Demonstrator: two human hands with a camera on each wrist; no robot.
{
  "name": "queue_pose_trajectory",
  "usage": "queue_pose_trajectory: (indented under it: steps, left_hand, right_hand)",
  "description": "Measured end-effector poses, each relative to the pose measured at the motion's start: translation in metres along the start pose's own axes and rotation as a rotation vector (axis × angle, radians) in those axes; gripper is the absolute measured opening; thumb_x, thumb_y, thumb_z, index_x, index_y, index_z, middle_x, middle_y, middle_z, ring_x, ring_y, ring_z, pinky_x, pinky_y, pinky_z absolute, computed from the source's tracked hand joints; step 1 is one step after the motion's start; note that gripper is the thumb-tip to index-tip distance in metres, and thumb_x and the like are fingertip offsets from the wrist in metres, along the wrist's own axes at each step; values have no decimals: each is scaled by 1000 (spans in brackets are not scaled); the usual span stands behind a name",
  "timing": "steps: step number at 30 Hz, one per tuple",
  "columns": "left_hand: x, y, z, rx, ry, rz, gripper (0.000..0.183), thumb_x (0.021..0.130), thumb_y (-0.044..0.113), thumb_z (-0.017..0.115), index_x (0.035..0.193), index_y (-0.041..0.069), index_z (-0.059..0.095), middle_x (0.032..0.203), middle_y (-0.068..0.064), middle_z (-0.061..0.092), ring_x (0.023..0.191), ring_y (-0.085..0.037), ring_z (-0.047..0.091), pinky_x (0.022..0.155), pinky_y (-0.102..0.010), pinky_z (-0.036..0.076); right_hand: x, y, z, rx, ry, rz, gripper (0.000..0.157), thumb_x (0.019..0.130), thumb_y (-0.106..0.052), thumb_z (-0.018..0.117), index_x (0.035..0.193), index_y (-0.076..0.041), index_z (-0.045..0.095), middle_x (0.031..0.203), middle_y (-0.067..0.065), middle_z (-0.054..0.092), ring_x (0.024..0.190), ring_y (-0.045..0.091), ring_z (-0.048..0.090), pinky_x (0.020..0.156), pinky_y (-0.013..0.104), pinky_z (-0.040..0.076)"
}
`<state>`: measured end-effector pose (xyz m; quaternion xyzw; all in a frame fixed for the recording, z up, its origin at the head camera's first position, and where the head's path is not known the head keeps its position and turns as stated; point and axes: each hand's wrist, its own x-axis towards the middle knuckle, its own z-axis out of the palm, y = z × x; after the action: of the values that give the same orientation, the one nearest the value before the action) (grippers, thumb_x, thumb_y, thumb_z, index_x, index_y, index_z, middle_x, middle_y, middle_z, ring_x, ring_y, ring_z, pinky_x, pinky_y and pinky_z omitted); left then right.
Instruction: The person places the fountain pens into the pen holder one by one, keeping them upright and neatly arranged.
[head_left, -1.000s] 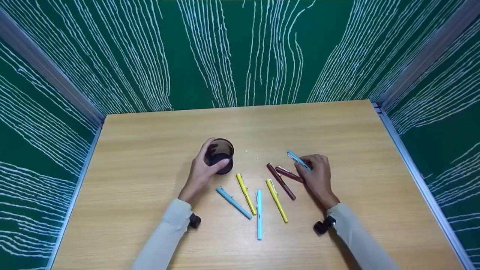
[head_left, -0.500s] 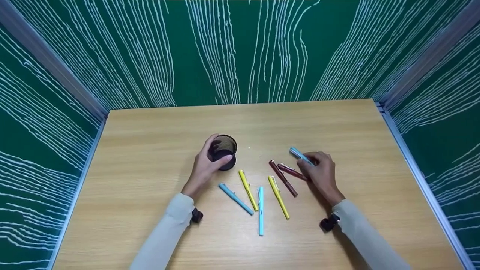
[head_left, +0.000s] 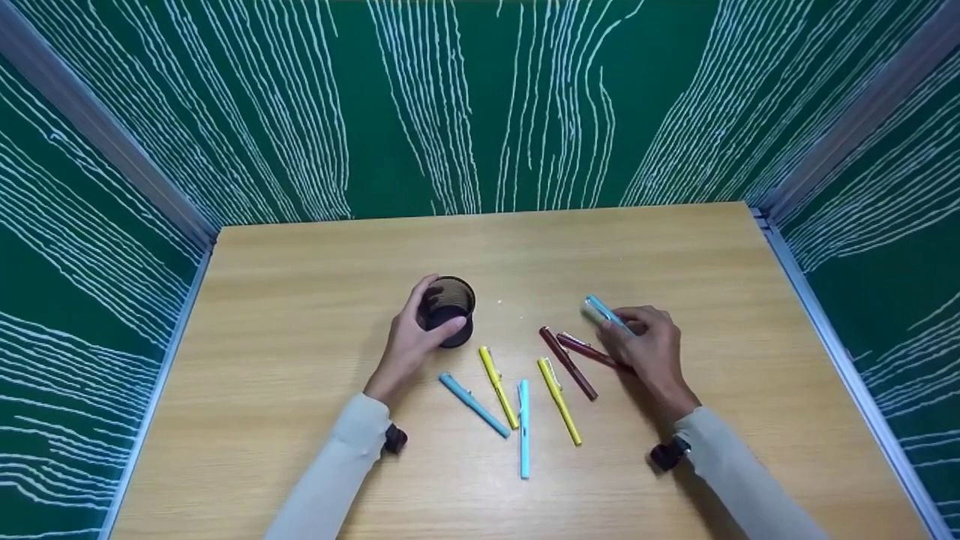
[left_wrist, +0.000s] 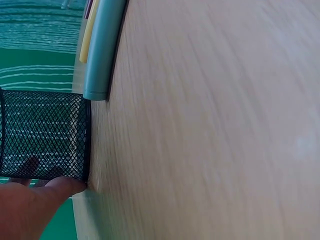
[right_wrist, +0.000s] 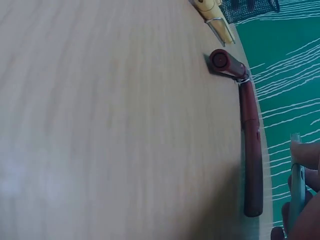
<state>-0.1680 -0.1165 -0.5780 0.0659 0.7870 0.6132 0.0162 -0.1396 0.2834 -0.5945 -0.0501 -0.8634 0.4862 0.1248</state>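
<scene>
A black mesh pen cup [head_left: 451, 296] stands upright on the table, left of the pens. My left hand [head_left: 409, 345] grips it from the side, thumb in front; the left wrist view shows the mesh wall [left_wrist: 47, 130] above the thumb. Between the fingers of my right hand [head_left: 654, 349] a light blue pen [head_left: 607, 311] is pinched, off the table and tilted. Below that hand lie two dark red pens, one [head_left: 568, 364] nearly whole in view, the other [head_left: 589, 349] partly covered by the hand in the head view.
Toward the table's front lie two yellow pens, one left [head_left: 498, 386] and one right [head_left: 559, 401], a blue pen [head_left: 474, 405] and a light blue pen [head_left: 524, 429]. Green walls [head_left: 652, 90] with white lines enclose the wooden table [head_left: 300, 285].
My right hand has shifted a little to the right with the light blue pen still pinched. The left hand keeps its grip on the cup. The head view has moved slightly.
</scene>
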Motion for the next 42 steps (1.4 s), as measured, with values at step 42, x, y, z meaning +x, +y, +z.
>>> queue_pose_trajectory:
  steps: [42]
  left_hand:
    - [-3, 0, -1, -6, -18, 11, 91, 96, 43, 86, 172, 28, 38, 171, -5, 45, 157, -31, 41, 130, -60, 25]
  right_hand:
    - [9, -70, 18, 104, -65, -91, 13, 94, -8, 88, 106, -4, 85, 107, 9, 80, 110, 32, 64, 100, 51, 45]
